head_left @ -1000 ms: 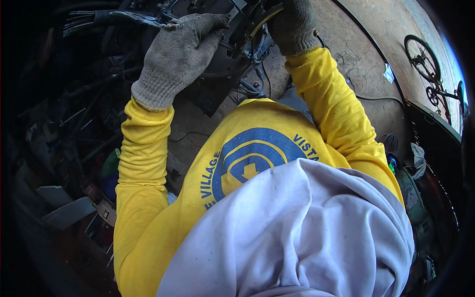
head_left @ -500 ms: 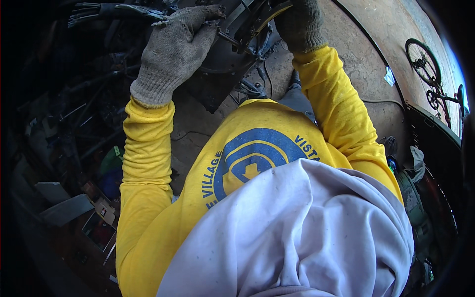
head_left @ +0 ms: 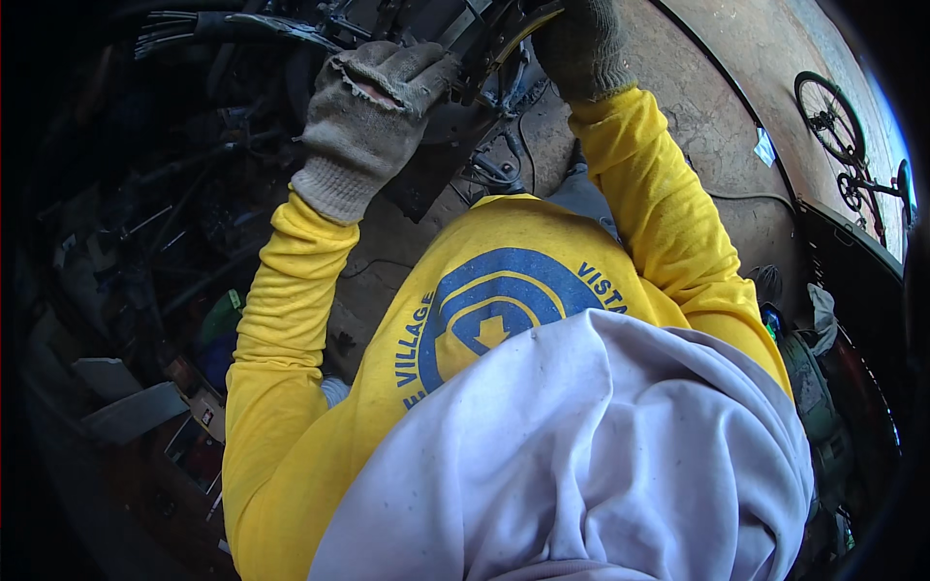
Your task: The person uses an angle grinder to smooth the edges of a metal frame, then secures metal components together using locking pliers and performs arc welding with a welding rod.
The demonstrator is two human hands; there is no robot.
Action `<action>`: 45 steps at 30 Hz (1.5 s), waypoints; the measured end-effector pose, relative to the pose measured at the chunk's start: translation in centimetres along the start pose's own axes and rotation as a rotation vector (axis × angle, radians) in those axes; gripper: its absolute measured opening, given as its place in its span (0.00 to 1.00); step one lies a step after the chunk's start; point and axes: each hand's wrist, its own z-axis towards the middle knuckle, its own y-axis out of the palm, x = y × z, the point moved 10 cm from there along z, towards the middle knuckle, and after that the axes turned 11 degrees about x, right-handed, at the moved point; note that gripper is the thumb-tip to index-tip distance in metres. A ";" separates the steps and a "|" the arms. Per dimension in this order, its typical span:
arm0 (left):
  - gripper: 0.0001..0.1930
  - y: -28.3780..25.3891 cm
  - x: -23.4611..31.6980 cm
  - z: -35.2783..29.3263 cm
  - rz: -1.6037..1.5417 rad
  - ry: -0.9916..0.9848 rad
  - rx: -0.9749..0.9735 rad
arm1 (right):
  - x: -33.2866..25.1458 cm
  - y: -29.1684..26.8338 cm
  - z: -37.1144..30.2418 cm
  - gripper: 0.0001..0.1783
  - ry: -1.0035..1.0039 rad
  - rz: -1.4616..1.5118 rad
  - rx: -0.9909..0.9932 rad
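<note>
My left hand (head_left: 380, 108), in a worn grey knit glove torn across the back of the knuckles, has its fingers bent over the near left side of a dark metal assembly (head_left: 475, 37). Its fingertips are hidden against that part. My right hand (head_left: 589, 50), also gloved, is at the top edge beside the assembly's curved, yellowish-edged rim (head_left: 518, 39). Shadow and the picture's edge hide its fingers. Below the assembly hangs a dark flat panel (head_left: 418, 182). A frayed bundle of pale strands in a dark sleeve (head_left: 208, 25) extends to the left of my left hand.
Thin cables (head_left: 528, 145) run below the assembly to the stained floor (head_left: 697, 126). Dark clutter with pale board pieces (head_left: 136, 409) lies at left. A bicycle (head_left: 833, 126) is at far right, above a dark panel (head_left: 852, 242) and a crumpled white bag (head_left: 823, 318).
My left hand has moved right and slightly down, turning so the glove's torn back shows, and its fingers now bend over the assembly. My right hand has barely shifted.
</note>
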 end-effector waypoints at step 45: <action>0.17 0.9 -0.4 -0.5 -0.176 -0.044 0.072 | -7.5 7.2 -12.9 0.68 -0.894 -0.684 -0.468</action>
